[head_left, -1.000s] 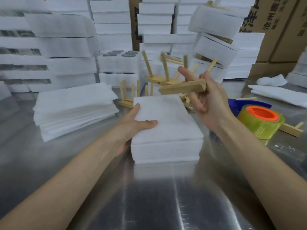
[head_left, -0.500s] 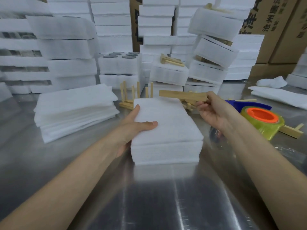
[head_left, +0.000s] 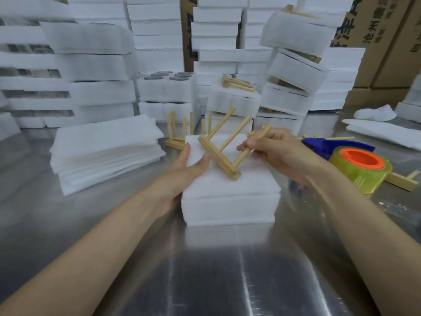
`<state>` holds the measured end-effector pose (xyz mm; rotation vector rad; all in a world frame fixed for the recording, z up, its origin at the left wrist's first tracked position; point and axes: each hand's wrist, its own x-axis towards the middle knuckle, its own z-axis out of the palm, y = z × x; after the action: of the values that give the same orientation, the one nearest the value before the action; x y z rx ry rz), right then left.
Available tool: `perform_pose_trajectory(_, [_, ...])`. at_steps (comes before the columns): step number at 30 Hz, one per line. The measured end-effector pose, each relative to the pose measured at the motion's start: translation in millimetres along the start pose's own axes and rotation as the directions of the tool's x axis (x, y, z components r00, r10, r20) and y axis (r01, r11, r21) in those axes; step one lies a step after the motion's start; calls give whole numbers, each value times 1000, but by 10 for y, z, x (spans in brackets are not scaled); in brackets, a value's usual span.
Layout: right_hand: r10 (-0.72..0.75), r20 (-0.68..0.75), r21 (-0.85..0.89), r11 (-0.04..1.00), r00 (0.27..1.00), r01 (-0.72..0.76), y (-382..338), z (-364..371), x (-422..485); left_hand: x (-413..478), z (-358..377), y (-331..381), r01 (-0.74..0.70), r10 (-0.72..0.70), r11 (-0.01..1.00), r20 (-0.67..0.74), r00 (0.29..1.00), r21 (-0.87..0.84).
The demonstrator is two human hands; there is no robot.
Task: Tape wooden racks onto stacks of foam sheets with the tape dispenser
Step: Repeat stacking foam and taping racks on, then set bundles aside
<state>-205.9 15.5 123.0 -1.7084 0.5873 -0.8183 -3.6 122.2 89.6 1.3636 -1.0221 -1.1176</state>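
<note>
Two hands (head_left: 185, 171), one tape dispenser (head_left: 357, 166), one held rack (head_left: 217, 153) — two near foam stacks (head_left: 230, 202).

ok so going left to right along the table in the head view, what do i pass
loose pile of foam sheets → left hand → wooden rack → right hand, pinching one of the rack's pegs → tape dispenser with its yellow roll
</note>
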Motion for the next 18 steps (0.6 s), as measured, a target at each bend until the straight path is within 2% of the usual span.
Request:
perform_pose_trajectory(2, [-15, -34, -137, 991, 999, 10, 1, -71, -25, -17, -7, 14, -1, 0, 1000, 27, 1000, 30])
perform_pose_trajectory(4, [-29, -19, -201, 979, 999, 25, -25, -125, -74, -16, -29, 6, -16, 15, 999, 51, 999, 35])
perform_pose_trajectory(8, [-33, 72, -355, 933, 997, 57, -74, -132, -103, -16, -38, -14, -65, 61, 997, 92, 994, 41])
perform_pose_trajectory(12, [-112, 162, -508, 842, 981, 180, -96, -2, -98, -31, -30, -4, -95, 87, 994, 126, 988, 60])
perform_pose_trajectory(15, [-116, 231, -523, 822, 966, 224, -74, 102, -81, 2, -34, -30, -111, 102, 992, 125, 987, 65])
perform_pose_trajectory(18, [-146, 228, -486, 840, 963, 242, -32, 157, -68, 24, -41, -34, -66, 56, 992, 93, 994, 109])
